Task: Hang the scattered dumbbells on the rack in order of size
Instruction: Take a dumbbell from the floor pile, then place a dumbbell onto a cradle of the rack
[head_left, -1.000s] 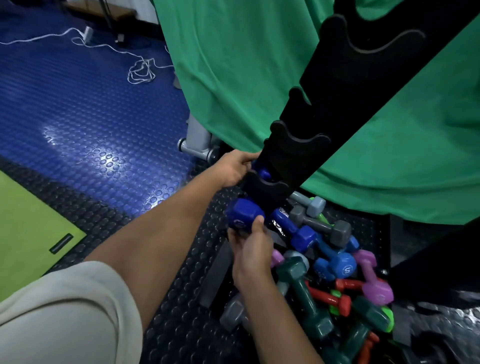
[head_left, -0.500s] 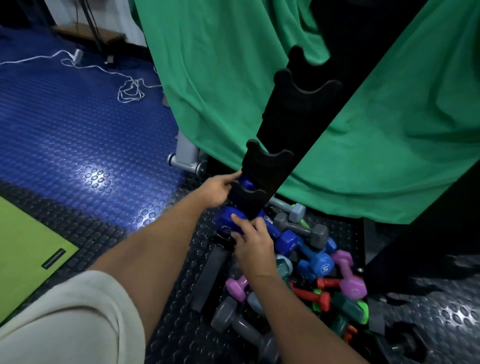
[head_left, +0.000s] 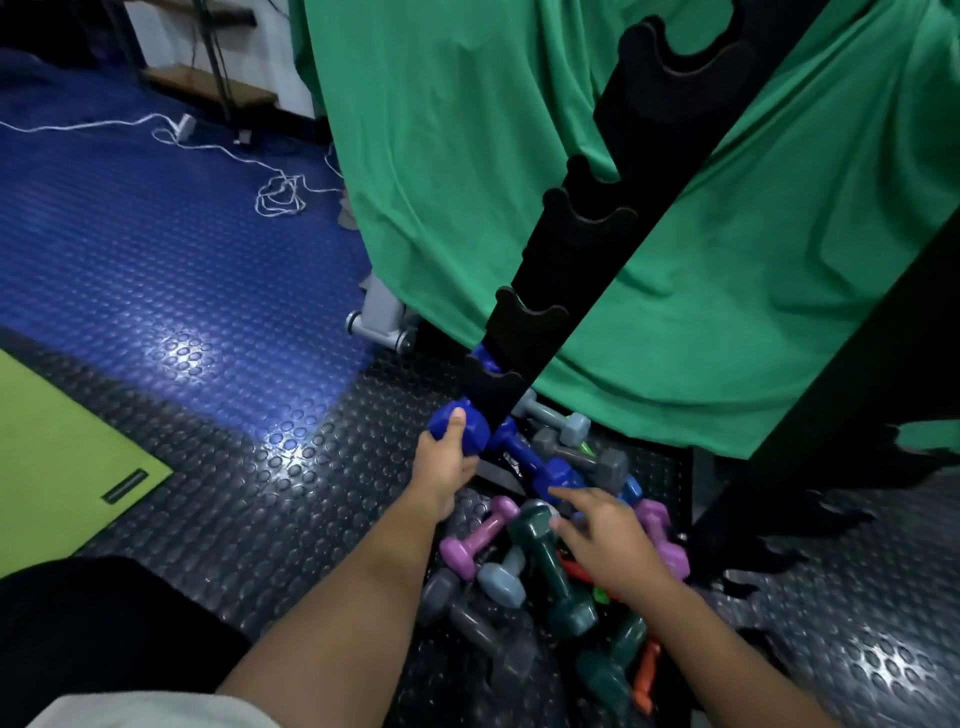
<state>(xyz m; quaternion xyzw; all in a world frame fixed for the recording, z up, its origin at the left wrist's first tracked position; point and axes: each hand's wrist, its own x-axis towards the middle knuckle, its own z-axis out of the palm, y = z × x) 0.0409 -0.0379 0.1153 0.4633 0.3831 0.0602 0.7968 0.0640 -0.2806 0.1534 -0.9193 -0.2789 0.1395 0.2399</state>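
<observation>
A glossy blue dumbbell (head_left: 460, 426) with faceted heads is seen at the lowest cradle of the black notched rack (head_left: 566, 291), its near head clasped by the left hand (head_left: 444, 462), thumb on top. The remaining rubber-coated dumbbells (head_left: 540, 566), purple, teal, grey and red, are heaped on studded black matting (head_left: 291, 499) below. The right hand (head_left: 608, 535) is held open, fingers spread, above the pile, gripping nothing.

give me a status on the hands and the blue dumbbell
Left hand gripping blue dumbbell at the rack bottom cradle. Right hand open over the floor pile, holding nothing. Upper cradles empty.
</observation>
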